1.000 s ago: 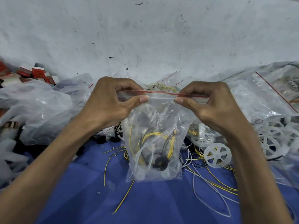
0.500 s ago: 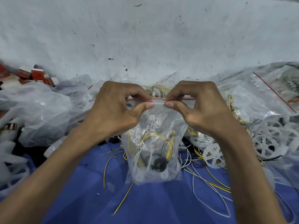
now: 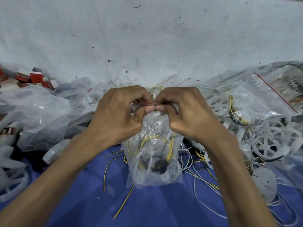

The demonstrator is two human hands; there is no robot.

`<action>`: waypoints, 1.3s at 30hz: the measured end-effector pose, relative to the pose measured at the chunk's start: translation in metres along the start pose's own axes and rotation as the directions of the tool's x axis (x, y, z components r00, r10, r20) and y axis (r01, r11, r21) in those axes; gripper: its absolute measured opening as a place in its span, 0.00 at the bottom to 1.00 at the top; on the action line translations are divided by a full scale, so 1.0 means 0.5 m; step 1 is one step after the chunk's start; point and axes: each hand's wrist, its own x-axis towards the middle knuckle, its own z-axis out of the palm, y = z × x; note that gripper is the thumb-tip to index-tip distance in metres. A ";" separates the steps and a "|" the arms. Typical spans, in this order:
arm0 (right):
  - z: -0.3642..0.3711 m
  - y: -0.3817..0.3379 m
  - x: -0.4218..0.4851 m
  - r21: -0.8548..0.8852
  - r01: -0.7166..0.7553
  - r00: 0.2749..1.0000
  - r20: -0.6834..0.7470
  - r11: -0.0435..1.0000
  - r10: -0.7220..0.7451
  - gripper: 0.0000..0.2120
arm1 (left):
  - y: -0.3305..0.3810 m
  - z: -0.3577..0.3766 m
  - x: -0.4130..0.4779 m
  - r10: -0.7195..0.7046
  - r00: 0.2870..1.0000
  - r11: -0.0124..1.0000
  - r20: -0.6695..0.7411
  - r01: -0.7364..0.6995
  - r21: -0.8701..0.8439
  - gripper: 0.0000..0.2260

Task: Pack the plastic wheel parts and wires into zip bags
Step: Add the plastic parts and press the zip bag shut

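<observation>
Because heaped plastic bags [image 3: 41, 115] crowd the blue counter [image 3: 78, 207] left and right, the one zip bag [image 3: 154, 176] being closed stands upright at its middle, so the wires [image 3: 147, 141] and black part [image 3: 159, 166] inside sink clear of the seal. Two hands meet at its top: left hand [image 3: 118, 118] and right hand [image 3: 188, 115] each pinch the red-lined strip [image 3: 150, 104], thumb tips side by side, likely pressing it shut. Right lies one plain spoked wheel [image 3: 265, 146]; several loose wires [image 3: 125, 199] trail near.

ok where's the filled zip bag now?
Head view, centre: the zip bag is held upright over the blue cloth, its top pinched by the left hand and right hand.
</observation>
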 end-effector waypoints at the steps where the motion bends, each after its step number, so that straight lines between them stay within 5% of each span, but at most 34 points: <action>1: 0.001 0.000 0.000 0.008 0.000 1.000 -0.006 1.000 0.000 0.06 | 0.000 0.000 -0.001 -0.006 1.000 1.000 -0.010 0.006 0.000 0.03; 11: 0.022 0.003 -0.003 -0.027 -0.046 0.998 0.044 0.999 0.047 0.05 | -0.026 -0.004 0.005 -0.129 0.987 0.986 0.101 0.138 -0.095 0.04; 17: 0.034 0.009 -0.001 -0.027 -0.006 0.998 -0.060 1.000 0.004 0.05 | -0.023 0.007 0.000 -0.105 0.994 0.993 0.031 0.107 -0.057 0.07; 24: 0.030 0.066 -0.016 0.056 -0.176 0.982 -0.063 0.983 0.180 0.03 | -0.063 -0.006 0.011 -0.260 0.964 0.957 0.053 0.264 -0.119 0.07; 29: 0.041 0.088 -0.024 0.003 -0.241 0.965 -0.110 0.971 0.240 0.13 | -0.091 -0.009 0.016 -0.267 0.960 0.954 0.088 0.276 -0.117 0.07; 36: 0.058 0.114 -0.035 0.028 -0.175 0.976 -0.130 0.984 0.177 0.02 | -0.114 0.006 0.012 -0.299 0.952 0.945 0.069 0.306 -0.119 0.11; 39: 0.056 0.116 -0.035 0.084 -0.239 0.954 -0.165 0.967 0.250 0.07 | -0.127 0.004 0.015 -0.319 0.948 0.938 0.013 0.317 -0.141 0.04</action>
